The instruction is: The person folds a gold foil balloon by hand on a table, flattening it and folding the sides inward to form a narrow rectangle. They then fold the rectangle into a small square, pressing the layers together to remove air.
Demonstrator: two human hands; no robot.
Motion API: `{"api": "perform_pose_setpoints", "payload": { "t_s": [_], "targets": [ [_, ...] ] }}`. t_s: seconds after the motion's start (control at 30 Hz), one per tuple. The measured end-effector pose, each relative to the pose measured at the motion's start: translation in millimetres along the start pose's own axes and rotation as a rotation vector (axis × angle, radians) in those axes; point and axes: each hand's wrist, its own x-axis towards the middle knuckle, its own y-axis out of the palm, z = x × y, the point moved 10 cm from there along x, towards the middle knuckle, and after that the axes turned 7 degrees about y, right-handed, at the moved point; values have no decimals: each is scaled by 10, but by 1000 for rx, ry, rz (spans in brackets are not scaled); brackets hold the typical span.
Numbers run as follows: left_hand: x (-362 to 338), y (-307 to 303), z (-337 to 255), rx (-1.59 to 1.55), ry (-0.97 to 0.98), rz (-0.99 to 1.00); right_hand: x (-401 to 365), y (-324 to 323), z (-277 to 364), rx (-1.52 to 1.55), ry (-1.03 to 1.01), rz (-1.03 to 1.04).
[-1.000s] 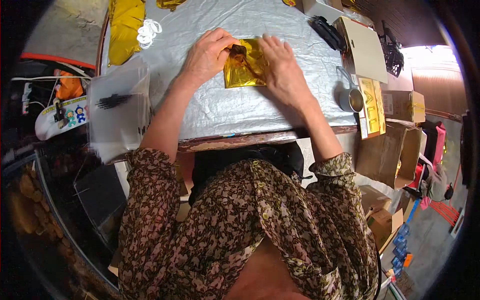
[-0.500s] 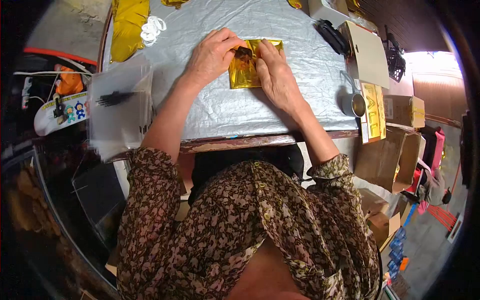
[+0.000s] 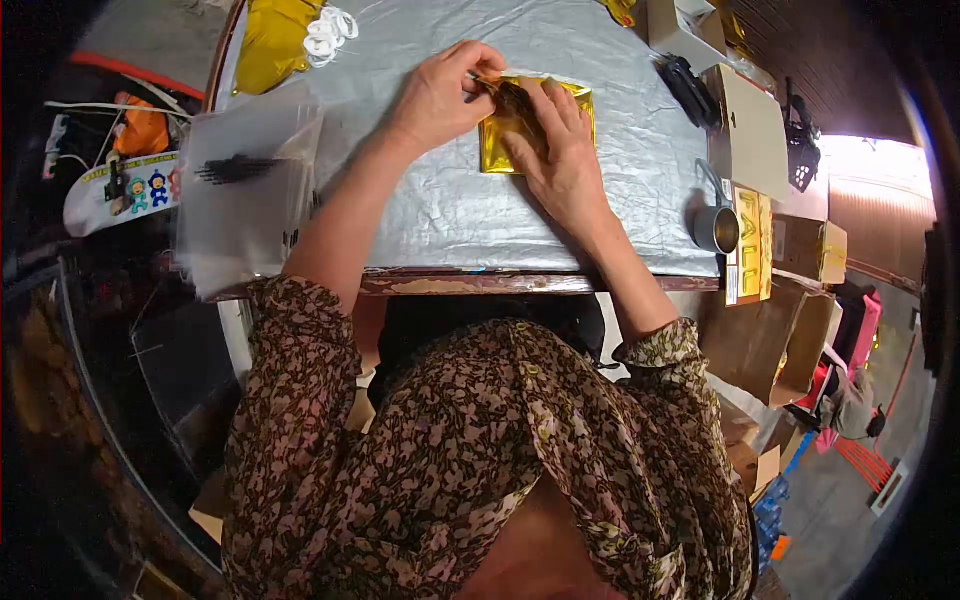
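Note:
A gold foil piece (image 3: 502, 154), folded to a rough square, lies on the silver-covered table (image 3: 450, 225). At its upper left corner, my left hand (image 3: 440, 100) pinches a raised, darker-looking edge of the foil between thumb and fingers. My right hand (image 3: 562, 150) rests across the middle and right of the foil, its fingers spread and pressed flat on it. The fingertips of both hands are close together near the foil's top edge.
Clear plastic bags (image 3: 245, 190) lie at the left edge, with gold foil (image 3: 272, 45) and white string (image 3: 328, 36) above them. On the right are a metal cup (image 3: 717, 229), a black object (image 3: 688, 92), a printed card (image 3: 750, 245) and cardboard boxes (image 3: 770, 335).
The view has shifted slightly. My right hand's fingers have moved left over the foil, closer to my left hand, and the foil's upper left edge is more folded over.

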Motion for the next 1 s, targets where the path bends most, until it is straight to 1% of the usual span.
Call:
{"api": "perform_pose_setpoints", "payload": {
  "t_s": [0.03,0.07,0.1,0.13,0.17,0.23,0.3,0.37,0.43,0.47,0.53,0.63,0.67,0.73,0.8,0.87,0.93,0.97,1.0],
  "targets": [
    [-9,8,29,-2,-18,10,26,8,25,0,0,2],
    [-14,2,41,-4,-20,10,63,-11,12,1,43,-37],
    [-12,23,14,44,17,42,90,-36,-21,2,85,-77],
    [-12,42,-10,93,54,72,107,-23,-33,2,83,-74],
    [-13,37,2,94,52,68,118,-30,-35,-17,65,-98],
    [-13,47,-64,151,114,77,122,-29,-27,-31,41,-115],
    [-29,58,-37,143,84,94,91,-79,6,-185,12,-188],
    [-30,55,-7,133,61,111,81,-61,-15,-197,4,-191],
    [-15,53,57,-7,1,122,79,-66,-24,-213,-1,-198],
    [-6,34,62,-8,2,122,78,-65,-12,-228,-10,-198],
    [-14,18,125,-130,-61,115,77,-59,-5,-244,-20,-197],
    [-33,-21,198,-122,-99,58,67,-48,-40,-219,-13,-190],
    [-31,-26,217,-120,-98,56,60,-47,-37,-220,-23,-194],
    [-22,-11,171,-56,-11,85,50,-39,-31,-221,-32,-197],
    [-32,-11,188,-65,-21,73,49,-16,-83,-129,9,-164],
    [-36,5,179,-74,-32,63,40,-3,-97,-134,-7,-170],
    [-35,-34,146,68,-21,4,33,-4,-83,-138,-24,-175],
    [-35,-15,137,69,-22,3,32,7,-51,-204,-50,-171],
    [-37,-46,110,105,-6,-46,26,22,-17,-271,-77,-168]
  ]
}}
